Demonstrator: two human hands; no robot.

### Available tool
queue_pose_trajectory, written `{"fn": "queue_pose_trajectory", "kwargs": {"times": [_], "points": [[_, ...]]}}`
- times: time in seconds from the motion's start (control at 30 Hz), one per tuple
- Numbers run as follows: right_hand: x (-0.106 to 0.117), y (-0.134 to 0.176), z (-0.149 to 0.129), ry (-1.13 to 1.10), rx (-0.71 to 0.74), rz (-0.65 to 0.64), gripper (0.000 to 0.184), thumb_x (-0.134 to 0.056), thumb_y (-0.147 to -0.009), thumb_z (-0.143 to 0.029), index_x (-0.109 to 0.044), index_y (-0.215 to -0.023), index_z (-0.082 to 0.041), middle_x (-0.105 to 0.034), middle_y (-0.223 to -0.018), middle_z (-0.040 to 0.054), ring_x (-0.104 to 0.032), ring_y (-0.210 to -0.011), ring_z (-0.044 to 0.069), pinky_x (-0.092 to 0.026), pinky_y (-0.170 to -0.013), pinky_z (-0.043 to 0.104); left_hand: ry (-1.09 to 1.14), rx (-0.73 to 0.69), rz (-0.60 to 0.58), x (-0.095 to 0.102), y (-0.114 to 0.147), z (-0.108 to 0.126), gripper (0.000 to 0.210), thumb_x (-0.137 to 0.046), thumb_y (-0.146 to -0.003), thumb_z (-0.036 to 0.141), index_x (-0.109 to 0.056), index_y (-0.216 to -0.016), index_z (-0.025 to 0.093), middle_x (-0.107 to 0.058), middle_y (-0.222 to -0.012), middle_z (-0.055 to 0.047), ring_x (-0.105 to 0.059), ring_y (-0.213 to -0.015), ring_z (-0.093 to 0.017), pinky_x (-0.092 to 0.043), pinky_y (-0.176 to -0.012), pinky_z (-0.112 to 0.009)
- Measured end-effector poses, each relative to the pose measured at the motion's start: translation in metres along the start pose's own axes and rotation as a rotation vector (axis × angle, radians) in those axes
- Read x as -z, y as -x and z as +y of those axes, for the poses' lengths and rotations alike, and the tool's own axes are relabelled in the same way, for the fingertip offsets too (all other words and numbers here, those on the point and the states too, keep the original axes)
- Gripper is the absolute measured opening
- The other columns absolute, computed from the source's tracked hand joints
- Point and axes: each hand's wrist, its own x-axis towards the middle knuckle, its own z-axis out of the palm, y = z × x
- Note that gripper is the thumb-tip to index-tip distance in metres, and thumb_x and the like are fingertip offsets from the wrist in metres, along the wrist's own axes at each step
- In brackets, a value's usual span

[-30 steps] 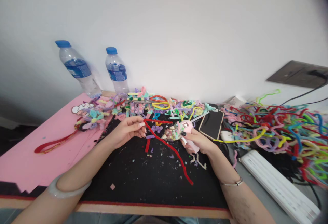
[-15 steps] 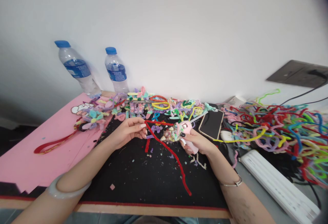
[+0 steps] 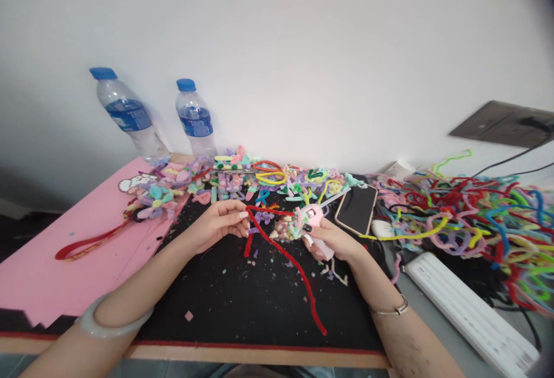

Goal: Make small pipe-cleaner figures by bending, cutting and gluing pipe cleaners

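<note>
My left hand [image 3: 223, 225] pinches a red pipe cleaner [image 3: 298, 266] at a sharp bend between thumb and fingers. One leg of it runs right to the front of a pink glue gun; the longer leg slants down toward the mat's front. My right hand [image 3: 329, 238] is wrapped around the pink glue gun [image 3: 314, 214], its nozzle end toward my left hand. A pale glue stick [image 3: 335, 197] juts from its back. Multicoloured scraps [image 3: 285, 228] cluster at the nozzle end and partly hide it. Whether the pipe cleaner touches the nozzle I cannot tell.
Scissors with red and yellow handles [image 3: 272, 177] lie on pipe-cleaner pieces [image 3: 234, 184] at the back. A phone [image 3: 356, 209], a tangle of pipe cleaners [image 3: 480, 222] and a white power strip [image 3: 471, 314] are right. Two bottles [image 3: 126, 115] stand by the wall, behind pink sheets [image 3: 86, 222].
Almost nothing differs. The loose lower end of the red pipe cleaner has shifted slightly right and down; both hands keep their holds.
</note>
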Motion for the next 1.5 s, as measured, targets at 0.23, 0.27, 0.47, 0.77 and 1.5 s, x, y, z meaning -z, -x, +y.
{"fn": "queue_pose_trajectory", "kwargs": {"times": [0.23, 0.27, 0.47, 0.77, 1.5], "points": [[-0.001, 0.0002, -0.0018, 0.009, -0.002, -0.001, 0.035, -0.067, -0.071, -0.044, -0.047, -0.071, -0.016, -0.052, -0.048, -0.0047, -0.044, -0.034, 0.005, -0.038, -0.033, 0.017, 0.0, -0.006, -0.003, 0.0, -0.0003, -0.0007, 0.015, -0.067, -0.074, 0.026, -0.058, -0.075, 0.014, -0.065, -0.067, -0.001, -0.063, -0.057, -0.01, -0.051, -0.055, -0.019], [-0.0012, 0.0003, -0.0021, 0.007, -0.004, -0.002, 0.035, -0.067, -0.071, -0.044, -0.047, -0.071, -0.016, -0.052, -0.048, -0.0047, -0.044, -0.034, 0.005, -0.038, -0.033, 0.017, 0.001, -0.006, -0.002, 0.0001, -0.0003, -0.0008, 0.015, -0.067, -0.074, 0.026, -0.058, -0.075, 0.014, -0.065, -0.067, -0.001, -0.063, -0.057, -0.01, -0.051, -0.055, -0.018], [-0.0013, 0.0003, -0.0022, 0.008, -0.013, -0.008, 0.035, -0.067, -0.072, -0.044, -0.047, -0.068, -0.015, -0.051, -0.047, -0.0047, -0.043, -0.034, 0.005, -0.038, -0.033, 0.016, 0.002, 0.0, -0.004, 0.0, 0.0003, -0.0006, 0.015, -0.067, -0.074, 0.026, -0.059, -0.076, 0.014, -0.065, -0.066, 0.0, -0.063, -0.057, -0.01, -0.051, -0.055, -0.019], [-0.0055, -0.0004, -0.0012, 0.004, 0.016, 0.015, 0.035, -0.068, -0.07, -0.045, -0.049, -0.069, -0.015, -0.052, -0.049, -0.0041, -0.044, -0.035, 0.006, -0.039, -0.032, 0.016, 0.011, 0.005, -0.005, -0.0008, 0.0004, -0.0012, 0.013, -0.066, -0.075, 0.024, -0.059, -0.076, 0.014, -0.066, -0.067, -0.001, -0.063, -0.057, -0.01, -0.051, -0.056, -0.019], [-0.0092, -0.0007, -0.0026, -0.008, -0.003, 0.022, 0.036, -0.068, -0.069, -0.045, -0.049, -0.068, -0.015, -0.051, -0.046, -0.0047, -0.044, -0.034, 0.006, -0.039, -0.032, 0.016, 0.004, 0.019, -0.037, -0.0033, 0.0007, -0.0034, 0.013, -0.066, -0.076, 0.024, -0.059, -0.076, 0.013, -0.067, -0.067, -0.002, -0.064, -0.057, -0.011, -0.052, -0.057, -0.02]]}}
